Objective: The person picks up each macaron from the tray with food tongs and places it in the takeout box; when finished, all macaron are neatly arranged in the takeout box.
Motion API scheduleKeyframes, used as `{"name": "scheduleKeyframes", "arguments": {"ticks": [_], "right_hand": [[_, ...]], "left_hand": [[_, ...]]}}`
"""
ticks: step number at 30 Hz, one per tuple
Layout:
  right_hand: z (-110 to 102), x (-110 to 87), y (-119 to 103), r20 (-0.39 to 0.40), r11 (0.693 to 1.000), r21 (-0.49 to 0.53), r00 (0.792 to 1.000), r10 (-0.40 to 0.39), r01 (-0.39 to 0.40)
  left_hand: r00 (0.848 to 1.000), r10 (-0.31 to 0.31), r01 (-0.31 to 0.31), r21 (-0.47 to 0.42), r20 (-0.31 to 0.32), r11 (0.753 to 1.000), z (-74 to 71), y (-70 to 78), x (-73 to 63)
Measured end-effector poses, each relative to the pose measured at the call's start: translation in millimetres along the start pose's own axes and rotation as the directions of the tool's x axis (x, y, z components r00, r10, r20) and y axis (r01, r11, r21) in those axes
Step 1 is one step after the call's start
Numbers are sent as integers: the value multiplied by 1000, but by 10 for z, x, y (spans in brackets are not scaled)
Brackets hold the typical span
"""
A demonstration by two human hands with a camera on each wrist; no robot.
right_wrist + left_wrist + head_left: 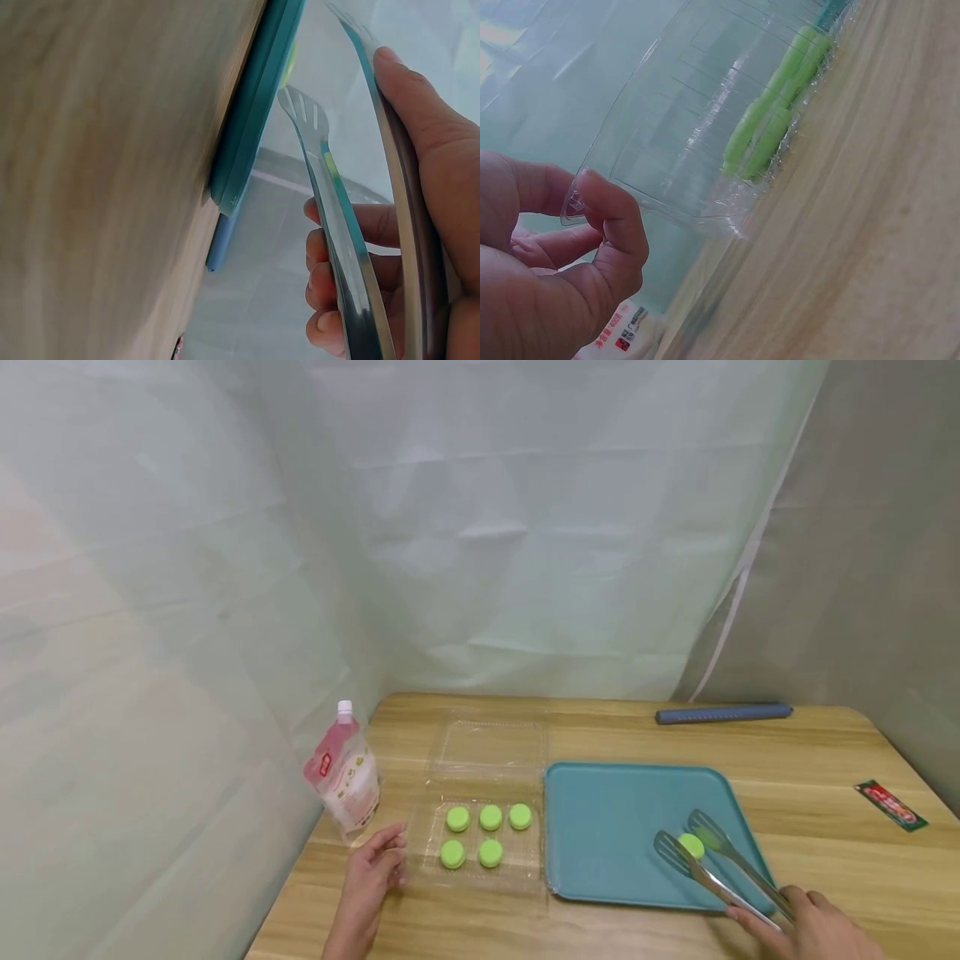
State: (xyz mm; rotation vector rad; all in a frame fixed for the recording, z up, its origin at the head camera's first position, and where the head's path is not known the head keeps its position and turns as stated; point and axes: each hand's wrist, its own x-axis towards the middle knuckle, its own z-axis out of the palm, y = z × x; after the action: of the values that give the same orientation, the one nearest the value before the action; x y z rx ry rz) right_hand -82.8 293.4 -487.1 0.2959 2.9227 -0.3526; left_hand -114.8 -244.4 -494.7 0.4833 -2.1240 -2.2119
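My left hand (369, 877) is at the left edge of a clear plastic clamshell box (420, 868); in the left wrist view its thumb and fingers pinch the box's rim corner (574, 210). Several green macarons (491, 853) sit inside in two rows, three at the back and two in front. On the right, my right hand (813, 927) grips metal tongs (738, 897) by their arms. The tongs' slotted ends are spread over the teal tray (600, 835), one on each side of a single green macaron (691, 846) lying there.
The box's lid (491, 747) lies folded back behind it. A pink and white spouted pouch (348, 781) stands at the left table edge. A blue stick-shaped object (723, 713) lies along the back. Far right lies a small green and red packet (891, 804). Cloth hangs around the table.
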Motion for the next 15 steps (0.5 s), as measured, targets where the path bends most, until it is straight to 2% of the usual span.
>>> {"name": "scheduleKeyframes", "arguments": {"ticks": [4, 10, 15], "right_hand": [[-9, -4, 55, -8, 1000, 18, 1000, -26, 26], [-25, -27, 113, 28, 999, 9, 999, -34, 34], [-36, -87, 111, -1, 999, -8, 999, -44, 44]], "left_hand": [[1000, 13, -13, -6, 4, 1000, 6, 2, 7], [1000, 22, -22, -22, 2, 1000, 14, 0, -8], [1000, 20, -20, -26, 4, 999, 9, 5, -16]]}}
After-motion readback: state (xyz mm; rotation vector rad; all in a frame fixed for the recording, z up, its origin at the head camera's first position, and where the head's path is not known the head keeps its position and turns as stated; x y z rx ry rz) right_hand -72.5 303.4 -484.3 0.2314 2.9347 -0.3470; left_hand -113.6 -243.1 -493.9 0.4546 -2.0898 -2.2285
